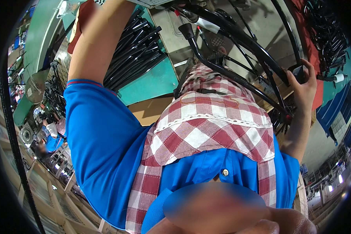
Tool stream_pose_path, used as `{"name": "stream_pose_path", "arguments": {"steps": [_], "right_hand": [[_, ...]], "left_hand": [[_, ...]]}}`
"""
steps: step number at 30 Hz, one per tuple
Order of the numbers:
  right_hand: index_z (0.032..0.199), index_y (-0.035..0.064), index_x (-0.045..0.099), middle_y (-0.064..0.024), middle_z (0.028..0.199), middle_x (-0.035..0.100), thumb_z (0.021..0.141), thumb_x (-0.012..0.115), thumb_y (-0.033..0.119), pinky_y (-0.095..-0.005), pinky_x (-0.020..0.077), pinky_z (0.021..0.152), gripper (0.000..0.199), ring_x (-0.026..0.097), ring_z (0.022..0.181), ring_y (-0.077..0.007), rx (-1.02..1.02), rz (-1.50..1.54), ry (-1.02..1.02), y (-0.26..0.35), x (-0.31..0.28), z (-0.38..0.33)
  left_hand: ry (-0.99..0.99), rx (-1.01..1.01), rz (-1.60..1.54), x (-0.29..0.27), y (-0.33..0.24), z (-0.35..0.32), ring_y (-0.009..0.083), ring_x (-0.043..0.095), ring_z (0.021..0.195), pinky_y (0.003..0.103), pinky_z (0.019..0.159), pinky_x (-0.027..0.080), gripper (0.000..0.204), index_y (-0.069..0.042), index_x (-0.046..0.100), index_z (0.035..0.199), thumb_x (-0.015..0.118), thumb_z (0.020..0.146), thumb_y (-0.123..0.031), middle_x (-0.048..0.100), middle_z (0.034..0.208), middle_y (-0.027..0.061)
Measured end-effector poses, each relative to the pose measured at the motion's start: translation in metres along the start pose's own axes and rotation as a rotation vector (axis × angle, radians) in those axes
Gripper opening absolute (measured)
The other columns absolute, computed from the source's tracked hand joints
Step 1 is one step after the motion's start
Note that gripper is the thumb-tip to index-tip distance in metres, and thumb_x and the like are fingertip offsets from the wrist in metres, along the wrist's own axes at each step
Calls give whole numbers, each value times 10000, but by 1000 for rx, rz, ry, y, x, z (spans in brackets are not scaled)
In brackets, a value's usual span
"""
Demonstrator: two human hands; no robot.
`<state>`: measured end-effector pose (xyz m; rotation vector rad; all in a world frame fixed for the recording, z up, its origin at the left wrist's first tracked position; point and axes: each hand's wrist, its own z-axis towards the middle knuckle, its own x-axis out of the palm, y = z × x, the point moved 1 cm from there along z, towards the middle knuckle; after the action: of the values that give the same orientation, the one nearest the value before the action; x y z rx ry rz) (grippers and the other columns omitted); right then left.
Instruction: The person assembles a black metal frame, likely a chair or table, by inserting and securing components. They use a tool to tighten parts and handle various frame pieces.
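My left arm [95,46] reaches up past the upper edge, so my left hand is out of sight. At the right, my right hand [305,89] curls its thumb and fingers around a dark end piece of a black tubular metal frame [257,50]. The frame lies across the space in front of my checked apron [214,103]. A white wrap [208,25] covers part of one tube. Closer to me, a bent black tube [230,74] ends in a wider black cap [186,31].
A stack of black tubes [138,58] lies on a green surface [150,84] at left. Many small black parts [325,35] are heaped beyond a red surface [317,87] at right. Cardboard [148,109] shows beside my apron. Another person in blue [53,142] is far left.
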<state>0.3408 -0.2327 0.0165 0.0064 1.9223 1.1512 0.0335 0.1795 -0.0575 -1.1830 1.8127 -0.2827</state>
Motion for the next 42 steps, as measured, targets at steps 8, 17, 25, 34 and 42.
{"name": "stream_pose_path", "arguments": {"steps": [8,17,25,34,42], "right_hand": [[1247,31,563,-25,901,669,801,775,118,-228,498,724,502,630,811,-81,58,40,42,-21,6,5],[1234,65,579,-45,888,682,768,795,181,-262,514,761,527,644,798,-109,-38,-58,-26,-30,29,6],[1200,49,559,-83,857,670,765,779,207,-300,518,733,513,649,770,-170,-156,-111,10,-38,40,19],[1115,17,554,-117,741,619,748,817,333,-343,499,666,551,616,691,-205,-103,-273,136,-21,34,20],[1101,19,543,-167,767,648,744,819,358,-398,504,680,564,653,723,-309,-90,-355,141,-19,42,23]], "left_hand": [[-11,-22,26,14,6,6,281,579,1099,407,966,429,510,-57,580,1296,554,946,-427,626,1219,167],[22,-38,70,17,5,25,292,571,1121,415,986,417,545,-64,568,1319,528,954,-466,617,1241,171],[27,-86,113,17,5,40,301,564,1142,421,1004,407,576,-70,558,1338,506,961,-502,608,1259,175],[26,-97,97,15,6,50,312,557,1164,429,1025,395,611,-77,546,1360,481,969,-542,599,1280,179],[-116,-215,207,47,-3,47,322,550,1185,435,1043,384,643,-83,536,1380,458,976,-577,591,1299,183]]}}
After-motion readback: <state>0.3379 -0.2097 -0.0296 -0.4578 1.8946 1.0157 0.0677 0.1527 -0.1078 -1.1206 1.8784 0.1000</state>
